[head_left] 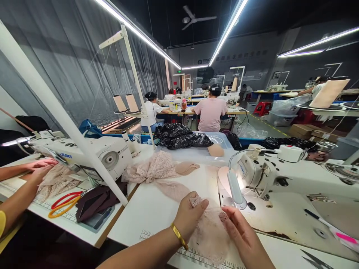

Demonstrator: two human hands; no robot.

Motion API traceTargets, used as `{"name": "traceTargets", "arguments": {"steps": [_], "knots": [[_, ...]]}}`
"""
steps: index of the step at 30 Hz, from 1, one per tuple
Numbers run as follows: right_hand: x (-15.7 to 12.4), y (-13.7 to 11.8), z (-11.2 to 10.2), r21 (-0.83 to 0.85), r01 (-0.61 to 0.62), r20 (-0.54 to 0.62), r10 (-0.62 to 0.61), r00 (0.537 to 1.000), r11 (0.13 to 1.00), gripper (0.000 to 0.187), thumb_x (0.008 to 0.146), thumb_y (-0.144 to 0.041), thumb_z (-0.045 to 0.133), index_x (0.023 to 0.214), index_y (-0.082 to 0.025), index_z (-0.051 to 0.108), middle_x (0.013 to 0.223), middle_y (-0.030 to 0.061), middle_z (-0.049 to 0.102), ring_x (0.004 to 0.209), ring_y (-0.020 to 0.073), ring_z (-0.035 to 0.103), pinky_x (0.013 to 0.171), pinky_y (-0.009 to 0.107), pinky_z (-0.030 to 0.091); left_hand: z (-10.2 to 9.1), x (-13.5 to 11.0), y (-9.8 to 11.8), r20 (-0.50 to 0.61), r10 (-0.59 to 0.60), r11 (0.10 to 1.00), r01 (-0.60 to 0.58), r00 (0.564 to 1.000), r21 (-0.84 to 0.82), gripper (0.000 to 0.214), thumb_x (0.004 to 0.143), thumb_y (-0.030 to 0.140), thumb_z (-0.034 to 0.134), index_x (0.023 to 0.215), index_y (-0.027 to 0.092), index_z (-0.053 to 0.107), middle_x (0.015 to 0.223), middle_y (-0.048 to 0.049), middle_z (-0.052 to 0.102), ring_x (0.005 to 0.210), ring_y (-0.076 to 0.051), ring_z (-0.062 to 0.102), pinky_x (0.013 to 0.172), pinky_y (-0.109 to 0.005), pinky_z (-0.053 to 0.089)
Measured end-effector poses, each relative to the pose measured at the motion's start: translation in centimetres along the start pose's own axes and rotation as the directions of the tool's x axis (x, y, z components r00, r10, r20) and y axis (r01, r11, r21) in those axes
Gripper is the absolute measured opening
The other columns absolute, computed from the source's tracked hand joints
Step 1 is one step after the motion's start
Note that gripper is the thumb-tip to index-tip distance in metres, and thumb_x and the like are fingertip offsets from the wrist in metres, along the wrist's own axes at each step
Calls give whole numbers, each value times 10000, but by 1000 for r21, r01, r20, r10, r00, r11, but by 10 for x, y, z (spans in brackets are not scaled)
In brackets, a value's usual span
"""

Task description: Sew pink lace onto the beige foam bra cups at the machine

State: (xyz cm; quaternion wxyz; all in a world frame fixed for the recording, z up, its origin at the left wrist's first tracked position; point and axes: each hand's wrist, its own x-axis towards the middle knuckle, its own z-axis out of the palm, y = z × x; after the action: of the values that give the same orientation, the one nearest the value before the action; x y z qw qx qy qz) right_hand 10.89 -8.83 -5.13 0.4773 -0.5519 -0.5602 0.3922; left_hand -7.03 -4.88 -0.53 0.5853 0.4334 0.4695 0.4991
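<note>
My left hand, with a gold bangle on the wrist, pinches the upper edge of a pale pink lace piece that lies on the white table. My right hand rests on the lace's right side, fingers closed on its edge. Both hands sit just in front of the white sewing machine, near its needle and lit lamp. More pink lace and beige foam cups lie further back on the table.
At the left a co-worker's hands hold fabric at a Juki machine, with red and yellow bands and dark cloth beside it. Black bags lie behind. Scissors and a pink pen lie at right. Other workers sit ahead.
</note>
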Motion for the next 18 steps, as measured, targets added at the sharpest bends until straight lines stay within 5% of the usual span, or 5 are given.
{"name": "traceTargets", "arguments": {"steps": [7,10,12,15,18], "knots": [[1,4,-5,-227,321,-81,-347,934,919,358,1005,-602,567,1031,-319,784,1146,99,710,1131,314,639,1010,472,519,-4,-1,-4,15,106,976,-107,994,192,674,754,772,750,702,219,368,649,70,333,623,-107,305,596,-245,297],[2,-10,-5,-67,187,-63,-191,980,980,418,970,-657,579,1059,-309,793,1169,98,726,1137,318,651,962,434,560,-2,-2,-6,31,80,981,-84,996,173,675,751,786,738,710,224,366,627,72,348,594,-107,321,569,-242,302],[3,-21,-1,122,11,73,-20,997,992,477,929,-703,602,1036,-273,781,1115,89,739,1050,301,676,905,398,571,1,-4,-7,57,97,978,-106,994,180,681,746,785,742,690,223,361,608,72,354,583,-107,334,567,-240,309],[5,-35,2,348,-183,216,111,970,919,468,815,-691,758,902,-232,729,1015,53,713,922,247,652,835,348,543,2,-8,-5,82,135,963,-151,987,224,698,730,789,751,644,219,357,586,71,333,579,-107,326,567,-241,304],[3,-45,-2,511,-229,198,145,969,829,482,765,-627,850,759,-224,586,829,-6,605,780,170,551,718,269,481,0,-9,0,73,121,959,-135,990,249,711,709,800,758,630,218,356,584,73,309,576,-106,303,559,-242,293]]}}
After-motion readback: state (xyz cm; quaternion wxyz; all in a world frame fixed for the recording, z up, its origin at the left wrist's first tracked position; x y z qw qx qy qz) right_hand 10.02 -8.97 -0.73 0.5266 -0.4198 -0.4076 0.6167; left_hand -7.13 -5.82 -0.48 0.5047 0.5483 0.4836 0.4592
